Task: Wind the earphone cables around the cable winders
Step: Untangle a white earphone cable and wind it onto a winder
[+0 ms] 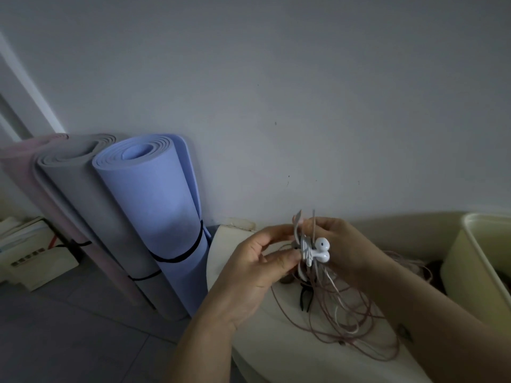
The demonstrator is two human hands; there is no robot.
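Note:
Both hands are raised above a cream round table [279, 357]. My right hand [345, 244] grips a grey cable winder [297, 230] with white earphone cable wound on it; two white earbuds [322, 250] stick out beside my fingers. My left hand [262, 261] pinches the winder and cable from the left with thumb and fingers. A tangle of pinkish-brown and white cables [345, 308] hangs down from the hands and lies in loops on the table. A small black clip-like item [304, 295] lies under the cables.
A cream plastic bin [475, 261] stands on the right of the table. Three rolled mats, pink, grey and blue [154, 217], lean against the wall at left. Boxes [33, 258] sit on the tiled floor at far left. A plain wall is behind.

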